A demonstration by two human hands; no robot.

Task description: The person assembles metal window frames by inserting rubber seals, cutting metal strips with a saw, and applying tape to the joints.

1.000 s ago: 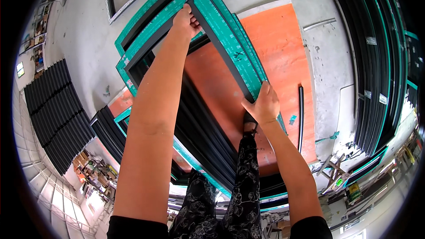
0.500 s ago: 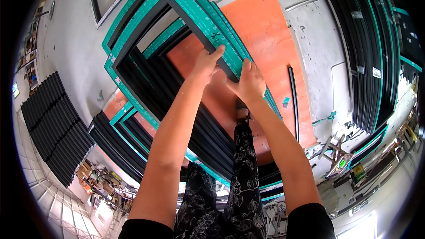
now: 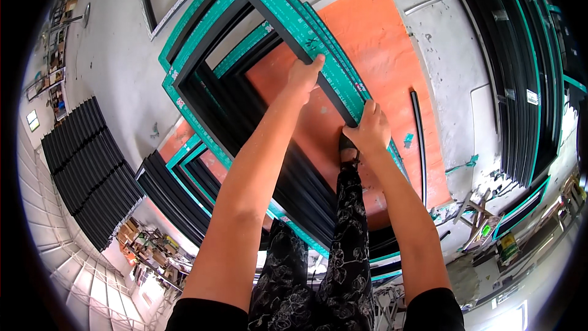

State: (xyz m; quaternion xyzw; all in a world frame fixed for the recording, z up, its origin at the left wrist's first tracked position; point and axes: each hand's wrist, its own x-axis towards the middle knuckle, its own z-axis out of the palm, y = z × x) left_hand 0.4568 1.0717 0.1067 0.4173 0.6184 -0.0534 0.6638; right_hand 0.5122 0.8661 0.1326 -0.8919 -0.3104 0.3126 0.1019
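A rectangular window frame (image 3: 285, 18), black with green printed film on its face, rests on top of a stack of similar frames. My left hand (image 3: 304, 79) is closed around the right-hand bar of this top frame, thumb over the green face. Lower along the same bar, at its near corner, my right hand (image 3: 372, 129) grips the edge with its fingers curled, some of them hidden. Through the opening, the dark bars of the stacked frames (image 3: 306, 193) show, along with my shoe (image 3: 348, 142).
An orange sheet (image 3: 380, 30) lies on the grey floor beneath the stack, with a loose black strip (image 3: 419, 147) on it. Long dark frames (image 3: 514, 73) stand stacked at right. Bundled black profiles (image 3: 92, 171) lie at left. A wooden stand (image 3: 474, 211) is at the lower right.
My right hand has slid down the bar toward the near corner, uncovering some green film. My left hand has shifted slightly up the bar. The whole view has shifted a little.
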